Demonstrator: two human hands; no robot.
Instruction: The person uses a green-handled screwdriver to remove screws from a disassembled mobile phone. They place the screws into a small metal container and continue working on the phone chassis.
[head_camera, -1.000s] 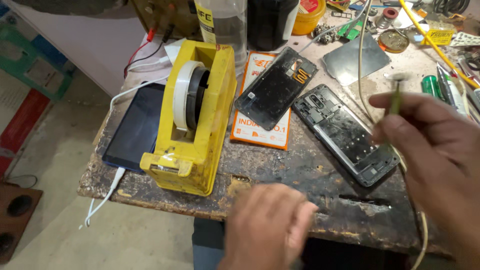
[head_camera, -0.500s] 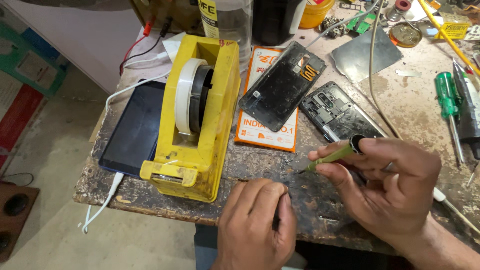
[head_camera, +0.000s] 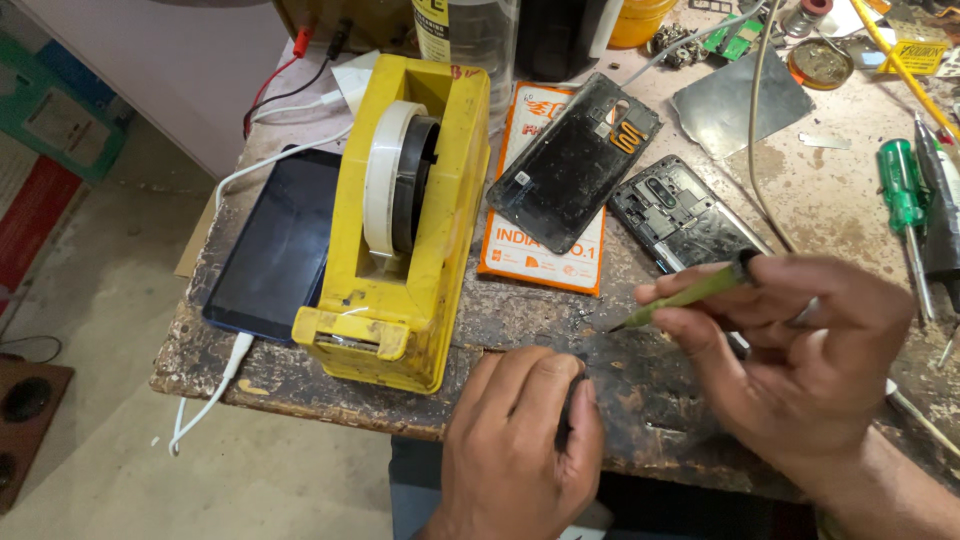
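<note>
My right hand (head_camera: 800, 350) pinches a green tool (head_camera: 680, 297); my left hand (head_camera: 525, 440), low centre, curls over something dark, mostly hidden.

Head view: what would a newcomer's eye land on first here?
The big yellow tape dispenser dominates the worn workbench, standing beside a dark tablet with a white cable. Near the front edge, the right hand grips a thin green screwdriver, tip down toward the left hand. An opened phone lies behind them.

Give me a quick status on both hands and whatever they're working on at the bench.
Right hand gripping green tool, tip down at bench. Left hand pressing a small dark part, mostly hidden. Yellow tape dispenser close left; opened phone behind.
</note>
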